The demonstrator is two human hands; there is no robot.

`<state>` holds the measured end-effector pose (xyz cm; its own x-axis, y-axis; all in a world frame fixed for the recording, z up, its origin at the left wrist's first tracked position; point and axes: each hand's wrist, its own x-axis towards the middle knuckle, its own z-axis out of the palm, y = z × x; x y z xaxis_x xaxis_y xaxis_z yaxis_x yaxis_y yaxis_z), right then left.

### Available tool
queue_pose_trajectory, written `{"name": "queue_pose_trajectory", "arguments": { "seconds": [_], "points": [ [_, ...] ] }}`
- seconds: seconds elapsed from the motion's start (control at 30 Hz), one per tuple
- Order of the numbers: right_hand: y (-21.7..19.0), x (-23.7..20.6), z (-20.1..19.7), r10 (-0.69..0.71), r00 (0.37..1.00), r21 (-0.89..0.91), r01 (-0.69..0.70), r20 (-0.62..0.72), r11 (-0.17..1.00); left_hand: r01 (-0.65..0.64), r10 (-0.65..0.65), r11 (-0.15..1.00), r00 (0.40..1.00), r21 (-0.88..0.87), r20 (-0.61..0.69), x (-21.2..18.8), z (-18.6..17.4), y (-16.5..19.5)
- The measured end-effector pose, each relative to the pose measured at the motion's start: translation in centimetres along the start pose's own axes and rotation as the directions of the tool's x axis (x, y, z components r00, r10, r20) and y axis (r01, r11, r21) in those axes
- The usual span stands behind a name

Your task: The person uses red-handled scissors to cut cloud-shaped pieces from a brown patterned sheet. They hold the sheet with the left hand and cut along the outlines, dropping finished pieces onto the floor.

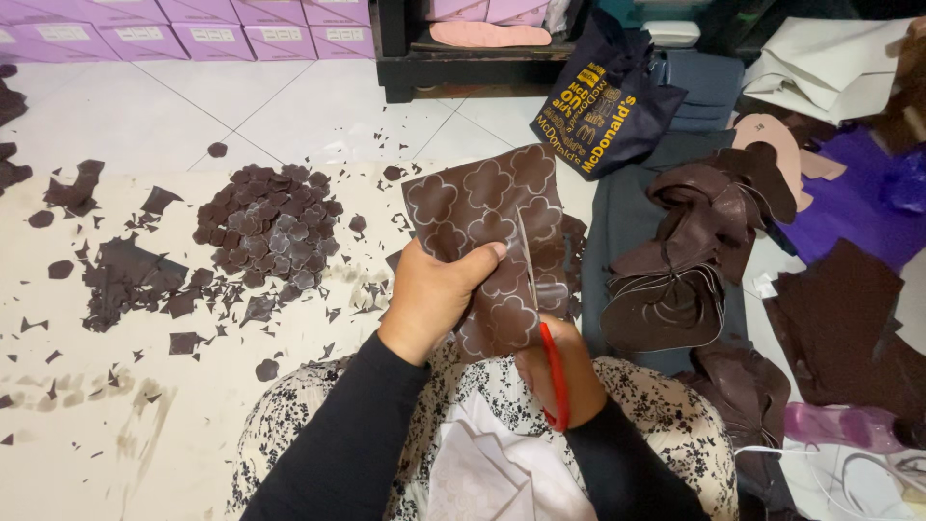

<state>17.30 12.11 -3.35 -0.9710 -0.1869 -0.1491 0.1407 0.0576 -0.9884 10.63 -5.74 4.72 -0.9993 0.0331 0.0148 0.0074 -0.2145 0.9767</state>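
Big cream mat [145, 415] covers the floor left and near, littered with brown scraps; grey cloth [627, 222] lies right of centre, a dark printed tote bag [603, 101] at its far end; a heap of curled brown offcuts [690, 260] sits on that cloth, right of my hands; pile of cut flower shapes [270, 227] far left of centre on the mat; brown sheet [487, 227] with flower outlines is up in front of me, centre, over my lap; my left hand [434, 294] is clamped on its near left edge, thumb on top, fingers behind; my right hand [559, 371] is closed round the red-handled scissors [552, 371], just below the sheet; blades run up into the sheet, cannot tell how far apart.
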Motion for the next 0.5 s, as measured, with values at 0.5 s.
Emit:
{"name": "queue_pose_trajectory", "arguments": {
  "seconds": [0.5],
  "points": [
    [-1.1, 0.1, -0.1, 0.008, 1.0, -0.027, -0.008, 0.005, 1.0, 0.08, -0.064, 0.984, 0.993, -0.159, 0.103, -0.3, -0.1, 0.3]
  ]
}}
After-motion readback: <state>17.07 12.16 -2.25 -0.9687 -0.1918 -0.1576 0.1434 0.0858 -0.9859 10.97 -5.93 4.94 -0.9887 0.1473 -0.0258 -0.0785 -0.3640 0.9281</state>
